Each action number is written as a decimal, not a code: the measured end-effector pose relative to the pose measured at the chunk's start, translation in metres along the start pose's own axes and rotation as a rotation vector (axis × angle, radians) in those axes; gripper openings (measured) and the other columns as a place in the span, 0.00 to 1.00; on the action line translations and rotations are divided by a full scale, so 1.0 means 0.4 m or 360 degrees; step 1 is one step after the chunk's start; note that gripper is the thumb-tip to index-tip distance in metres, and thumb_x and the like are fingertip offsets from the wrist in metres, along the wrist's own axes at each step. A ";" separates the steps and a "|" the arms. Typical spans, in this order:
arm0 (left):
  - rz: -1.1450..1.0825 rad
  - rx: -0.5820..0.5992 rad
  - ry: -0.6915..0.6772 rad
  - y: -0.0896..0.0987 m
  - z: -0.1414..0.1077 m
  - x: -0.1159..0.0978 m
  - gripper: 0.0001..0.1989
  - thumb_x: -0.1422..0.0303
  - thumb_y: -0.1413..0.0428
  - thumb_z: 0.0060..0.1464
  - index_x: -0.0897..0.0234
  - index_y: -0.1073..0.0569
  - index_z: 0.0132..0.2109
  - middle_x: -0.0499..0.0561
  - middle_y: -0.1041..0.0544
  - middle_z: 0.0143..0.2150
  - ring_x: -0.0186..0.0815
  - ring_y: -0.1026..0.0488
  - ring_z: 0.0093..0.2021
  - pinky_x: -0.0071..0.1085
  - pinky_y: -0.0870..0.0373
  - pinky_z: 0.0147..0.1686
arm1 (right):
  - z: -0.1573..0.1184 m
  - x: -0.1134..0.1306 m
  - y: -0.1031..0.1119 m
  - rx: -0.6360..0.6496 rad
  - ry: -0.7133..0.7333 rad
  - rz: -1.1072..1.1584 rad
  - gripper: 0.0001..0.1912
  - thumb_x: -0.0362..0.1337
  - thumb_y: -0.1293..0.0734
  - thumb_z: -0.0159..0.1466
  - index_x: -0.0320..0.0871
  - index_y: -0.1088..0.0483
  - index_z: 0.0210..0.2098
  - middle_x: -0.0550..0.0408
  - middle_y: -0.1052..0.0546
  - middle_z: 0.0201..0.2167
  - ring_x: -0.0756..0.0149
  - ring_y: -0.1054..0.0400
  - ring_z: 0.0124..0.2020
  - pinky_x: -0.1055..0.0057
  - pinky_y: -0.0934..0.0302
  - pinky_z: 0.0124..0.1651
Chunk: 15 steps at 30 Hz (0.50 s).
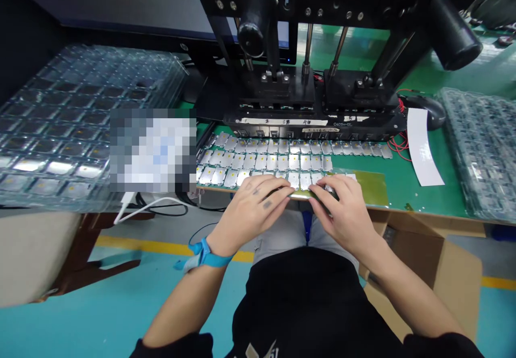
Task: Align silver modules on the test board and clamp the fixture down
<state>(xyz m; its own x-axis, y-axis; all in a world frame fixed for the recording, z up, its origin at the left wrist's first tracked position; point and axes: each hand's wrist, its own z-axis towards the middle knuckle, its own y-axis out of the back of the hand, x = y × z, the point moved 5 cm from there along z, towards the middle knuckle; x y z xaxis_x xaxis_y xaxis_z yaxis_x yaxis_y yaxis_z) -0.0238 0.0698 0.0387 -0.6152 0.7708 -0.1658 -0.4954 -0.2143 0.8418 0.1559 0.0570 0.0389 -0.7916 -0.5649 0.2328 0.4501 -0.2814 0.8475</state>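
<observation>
Rows of small silvery modules [260,162] with yellow dots lie along the green table below a black fixture [282,124]. My left hand [258,202], with a blue wrist strap [207,256], reaches over the front row, its thumb and fingertips close together at the row's near edge. My right hand [342,207] is bent over the right end of that row, fingertips at the modules beside a yellowish film [373,187]. Between the two hands a few modules of the front row show. Whether either hand grips a module is too small to tell.
Stacked clear trays with modules [76,127] stand at the left, more clear trays [484,148] at the right. A white paper strip [423,148], red wires and a black mouse-like object lie right of the fixture. An open cardboard box [455,272] sits below the table edge.
</observation>
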 end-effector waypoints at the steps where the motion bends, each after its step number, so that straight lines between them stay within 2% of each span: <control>1: -0.0003 -0.0002 -0.0005 -0.003 -0.002 0.001 0.14 0.74 0.44 0.62 0.64 0.31 0.54 0.56 0.22 0.49 0.43 0.27 0.51 0.41 0.28 0.50 | -0.002 0.001 -0.003 0.0014 0.0004 -0.0006 0.12 0.34 0.34 0.67 0.39 0.27 0.49 0.45 0.24 0.46 0.54 0.34 0.50 0.54 0.36 0.54; 8: -0.0042 0.0007 0.0020 -0.017 -0.008 0.007 0.15 0.75 0.46 0.63 0.62 0.30 0.56 0.56 0.22 0.52 0.44 0.27 0.53 0.44 0.28 0.51 | -0.007 0.008 -0.013 0.0001 0.0023 -0.0012 0.13 0.34 0.34 0.67 0.37 0.27 0.50 0.45 0.23 0.48 0.54 0.34 0.51 0.53 0.35 0.56; 15: -0.0074 -0.0042 -0.0026 -0.017 -0.012 0.004 0.17 0.77 0.44 0.61 0.68 0.30 0.57 0.59 0.23 0.52 0.44 0.27 0.54 0.45 0.26 0.53 | -0.023 -0.001 0.013 -0.0046 0.0000 -0.0021 0.14 0.32 0.32 0.66 0.36 0.28 0.51 0.43 0.24 0.50 0.53 0.34 0.52 0.52 0.35 0.57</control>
<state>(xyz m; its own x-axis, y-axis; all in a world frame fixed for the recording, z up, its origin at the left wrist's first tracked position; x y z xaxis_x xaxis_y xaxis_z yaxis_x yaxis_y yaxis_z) -0.0244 0.0697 0.0302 -0.5812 0.7898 -0.1959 -0.5394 -0.1937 0.8194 0.1624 0.0486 0.0388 -0.7976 -0.5609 0.2218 0.4514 -0.3113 0.8363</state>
